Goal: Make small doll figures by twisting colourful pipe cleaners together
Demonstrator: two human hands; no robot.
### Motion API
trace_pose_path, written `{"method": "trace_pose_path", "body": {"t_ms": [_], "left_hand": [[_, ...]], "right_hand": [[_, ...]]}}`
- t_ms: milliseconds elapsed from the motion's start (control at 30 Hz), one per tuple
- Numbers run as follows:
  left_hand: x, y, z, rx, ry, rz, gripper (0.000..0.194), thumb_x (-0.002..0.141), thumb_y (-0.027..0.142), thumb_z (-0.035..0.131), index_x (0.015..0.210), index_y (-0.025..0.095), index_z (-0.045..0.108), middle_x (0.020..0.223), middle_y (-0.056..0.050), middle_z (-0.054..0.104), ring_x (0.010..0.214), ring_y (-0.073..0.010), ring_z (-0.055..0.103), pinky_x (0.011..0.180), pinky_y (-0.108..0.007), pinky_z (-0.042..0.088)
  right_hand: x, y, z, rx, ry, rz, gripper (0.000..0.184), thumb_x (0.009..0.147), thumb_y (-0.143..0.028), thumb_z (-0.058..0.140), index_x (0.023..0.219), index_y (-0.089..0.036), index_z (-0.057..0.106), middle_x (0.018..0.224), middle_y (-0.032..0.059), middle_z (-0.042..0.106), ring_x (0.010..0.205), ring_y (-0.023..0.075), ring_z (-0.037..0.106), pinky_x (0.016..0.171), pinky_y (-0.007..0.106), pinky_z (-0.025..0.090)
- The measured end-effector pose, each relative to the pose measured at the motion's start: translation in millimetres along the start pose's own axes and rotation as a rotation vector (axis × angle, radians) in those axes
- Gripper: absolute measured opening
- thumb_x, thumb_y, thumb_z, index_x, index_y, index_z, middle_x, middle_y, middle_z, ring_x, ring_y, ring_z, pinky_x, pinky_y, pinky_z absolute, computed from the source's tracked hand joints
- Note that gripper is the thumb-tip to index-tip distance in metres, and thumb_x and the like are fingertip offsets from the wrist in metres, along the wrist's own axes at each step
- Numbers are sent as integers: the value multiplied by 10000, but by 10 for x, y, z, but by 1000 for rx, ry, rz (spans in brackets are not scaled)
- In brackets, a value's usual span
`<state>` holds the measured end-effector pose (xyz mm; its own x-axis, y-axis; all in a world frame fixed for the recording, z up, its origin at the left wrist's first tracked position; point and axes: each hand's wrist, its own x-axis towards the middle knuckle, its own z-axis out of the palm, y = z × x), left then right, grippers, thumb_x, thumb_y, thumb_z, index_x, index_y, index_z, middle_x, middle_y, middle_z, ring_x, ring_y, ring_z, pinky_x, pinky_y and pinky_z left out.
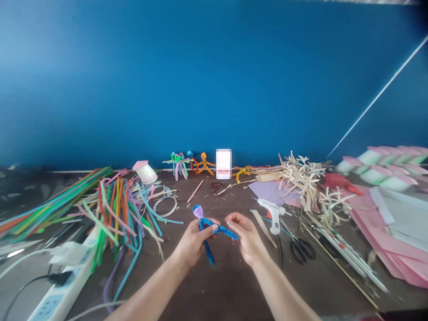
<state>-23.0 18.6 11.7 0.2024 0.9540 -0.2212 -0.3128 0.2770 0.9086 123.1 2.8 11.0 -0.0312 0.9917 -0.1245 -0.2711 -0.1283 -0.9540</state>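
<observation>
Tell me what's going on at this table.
A person is handling a blue figure with a purple part at its top, made of bent fuzzy stems. The left hand grips it; the right hand is close to one blue limb, though whether it touches is hard to tell. Loose colored stems lie to the left, a white glue gun to the right, and an orange figure stands near the wall.

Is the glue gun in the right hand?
No, the glue gun lies on the table, apart from the right hand.
</observation>
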Motion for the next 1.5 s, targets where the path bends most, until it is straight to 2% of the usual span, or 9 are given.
{"method": "trace_pose_path", "body": {"t_ms": [133, 233, 433, 567, 800, 933, 1200, 1367, 1500], "left_hand": [[42, -33, -43, 125, 91, 69, 221, 578, 277, 725, 719, 117, 668, 551, -2, 586, 534, -93, 499, 538, -192, 401], [49, -67, -43, 204, 110, 120, 191, 608, 277, 700, 713, 121, 668, 532, 7, 581, 529, -97, 505, 544, -199, 408], [13, -47, -7, 383, 118, 179, 162, 644, 269, 655, 726, 131, 674, 608, -27, 640, 592, -151, 572, 593, -241, 443], [-14, 42, -28, 538, 75, 247, 110, 655, 243, 636, 700, 156, 688, 594, -18, 636, 597, -158, 577, 577, -225, 426], [-52, 114, -57, 686, 12, 316, 83, 653, 225, 624, 688, 178, 684, 539, 11, 592, 521, -125, 513, 523, -208, 389], [-61, 124, -72, 678, -45, 316, 95, 670, 233, 616, 717, 170, 671, 596, 9, 606, 574, -126, 523, 567, -219, 411], [-43, 94, -125, 479, -164, 433, 60, 688, 212, 642, 723, 167, 662, 729, -9, 567, 691, -128, 537, 643, -238, 434], [-18, 47, -114, 367, -108, 429, 72, 684, 222, 655, 727, 164, 661, 756, -10, 545, 720, -136, 536, 666, -250, 436], [12, 4, -96, 293, -76, 398, 99, 683, 237, 656, 730, 151, 645, 740, -19, 576, 724, -147, 543, 682, -256, 435]], "right_hand": [[-107, -191, -39, -512, -6, -344, 140, 744, -262, 551, 859, -184, 549, 733, 7, 514, 665, 138, 505, 604, 246, 427], [-186, -262, 23, -958, 3, -620, 146, 728, -140, 542, 866, -187, 552, 866, 50, 534, 835, 186, 504, 768, 316, 408], [-160, -187, 116, -1173, 59, -710, 79, 748, -111, 511, 762, -185, 537, 775, 43, 536, 771, 187, 513, 721, 312, 400], [-124, -181, 90, -1075, 48, -625, 37, 747, -153, 535, 744, -184, 555, 741, 32, 573, 732, 169, 537, 682, 273, 409], [3, -165, 18, -708, -52, -188, 202, 764, -265, 506, 601, -163, 568, 503, -34, 509, 492, 100, 466, 471, 203, 313], [83, -127, -7, -465, -115, -36, 107, 707, -248, 558, 651, -158, 556, 544, -41, 508, 506, 88, 453, 476, 195, 314], [75, -180, 50, -71, -219, 112, 136, 639, -259, 629, 674, -171, 531, 483, -66, 495, 404, 73, 445, 412, 194, 354], [73, -158, 46, 6, -204, 136, 207, 645, -331, 650, 666, -134, 588, 513, -29, 546, 439, 91, 514, 439, 218, 420], [88, -91, 23, 93, -198, 211, 210, 675, -336, 617, 693, -128, 606, 483, -13, 569, 410, 89, 513, 400, 193, 375]]}}
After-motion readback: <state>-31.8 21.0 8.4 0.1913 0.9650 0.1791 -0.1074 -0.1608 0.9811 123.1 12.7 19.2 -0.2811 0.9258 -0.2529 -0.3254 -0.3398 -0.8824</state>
